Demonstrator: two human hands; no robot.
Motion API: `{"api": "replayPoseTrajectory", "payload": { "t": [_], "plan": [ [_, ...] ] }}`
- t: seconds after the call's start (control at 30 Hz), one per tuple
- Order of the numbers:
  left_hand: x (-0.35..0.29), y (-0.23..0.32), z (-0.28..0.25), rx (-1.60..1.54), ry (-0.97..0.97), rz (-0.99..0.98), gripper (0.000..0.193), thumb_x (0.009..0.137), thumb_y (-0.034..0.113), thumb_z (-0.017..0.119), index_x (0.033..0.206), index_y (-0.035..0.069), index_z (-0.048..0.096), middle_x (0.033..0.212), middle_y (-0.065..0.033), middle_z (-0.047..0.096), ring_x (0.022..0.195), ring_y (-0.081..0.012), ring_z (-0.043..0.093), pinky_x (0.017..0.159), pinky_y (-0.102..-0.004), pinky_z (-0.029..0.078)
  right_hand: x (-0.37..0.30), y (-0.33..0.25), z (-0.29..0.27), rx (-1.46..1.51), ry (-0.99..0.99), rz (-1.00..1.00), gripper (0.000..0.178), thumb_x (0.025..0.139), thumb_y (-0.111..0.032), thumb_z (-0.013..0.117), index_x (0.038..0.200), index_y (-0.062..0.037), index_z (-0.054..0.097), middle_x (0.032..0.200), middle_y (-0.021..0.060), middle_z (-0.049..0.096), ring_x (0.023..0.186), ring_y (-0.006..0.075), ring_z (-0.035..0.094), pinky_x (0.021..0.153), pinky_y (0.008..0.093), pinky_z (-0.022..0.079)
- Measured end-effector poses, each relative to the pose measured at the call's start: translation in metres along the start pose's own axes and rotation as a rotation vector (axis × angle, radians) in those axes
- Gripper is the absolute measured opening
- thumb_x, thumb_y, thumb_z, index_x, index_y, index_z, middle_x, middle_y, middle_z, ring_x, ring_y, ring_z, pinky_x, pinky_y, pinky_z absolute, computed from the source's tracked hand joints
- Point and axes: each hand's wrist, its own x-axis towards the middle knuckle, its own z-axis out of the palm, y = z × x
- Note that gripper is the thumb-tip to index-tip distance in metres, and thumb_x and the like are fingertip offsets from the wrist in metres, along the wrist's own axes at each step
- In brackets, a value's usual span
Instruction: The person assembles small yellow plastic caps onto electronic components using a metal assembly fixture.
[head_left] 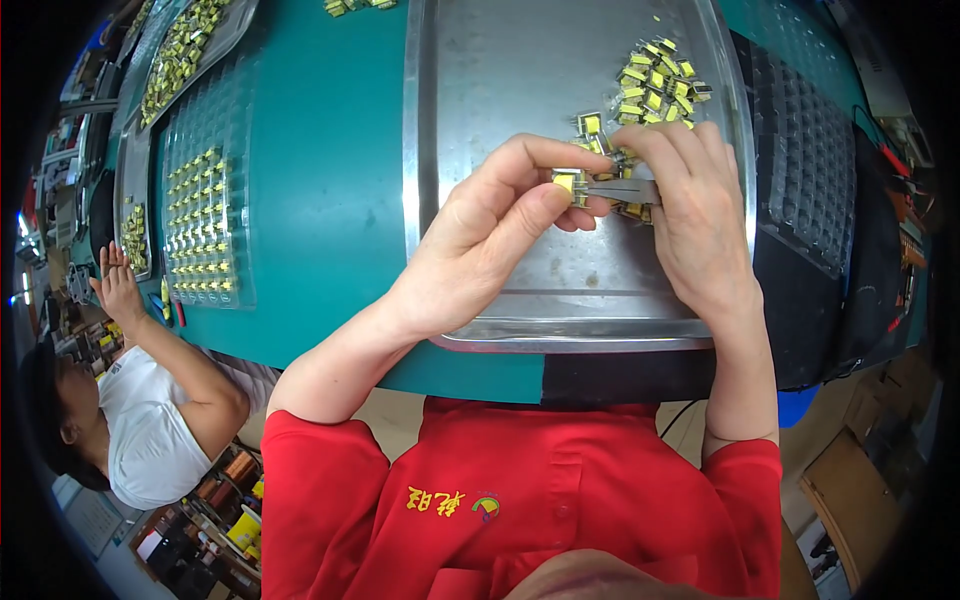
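Over the metal tray (500,90), my left hand (485,220) pinches a small yellow-wrapped transformer (567,184) between thumb and fingers. My right hand (695,195) closes round a two-jawed metal tool (622,190); its handles are hidden in the palm, so I cannot tell pliers from tweezers. Its narrow tips point left and reach the transformer's side. Just beyond my hands lies a loose pile of similar transformers (655,80), with several more partly hidden beneath my fingers.
On the green mat (320,200) at left stands a clear plastic tray (240,140) partly filled with transformers. Far left is a metal tray (185,60) heaped with more. A dark-looking compartment tray (810,170) lies at right. A co-worker (160,430) in white sits at left.
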Motion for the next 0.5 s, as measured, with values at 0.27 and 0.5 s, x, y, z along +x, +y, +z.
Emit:
{"api": "replayPoseTrajectory", "payload": {
  "t": [0.27,0.5],
  "plan": [
    [0.0006,-0.0005,-0.0020,0.028,0.013,-0.015,0.035,0.106,0.022,0.045,0.133,-0.001,0.051,0.109,-0.0085,0.065,0.098,-0.0105,0.058,0.093,-0.0272,0.046,-0.0003,0.0036,0.0001,-0.019,0.020,-0.012,0.053,0.066,0.014,0.054,0.113,-0.0073,0.062,0.103,0.0096,0.059,0.093,0.0304,0.051,0.085,0.0399,0.042],
    [0.0021,-0.0042,-0.0031,0.029,0.024,0.007,0.035,0.106,0.022,0.046,0.132,0.000,0.052,0.108,-0.0084,0.066,0.096,-0.0100,0.058,0.092,-0.0276,0.046,-0.0009,0.0024,-0.0007,-0.038,0.024,-0.008,0.053,0.067,0.015,0.055,0.114,-0.0075,0.062,0.104,0.0100,0.059,0.094,0.0304,0.051,0.085,0.0404,0.042]
  ]
}}
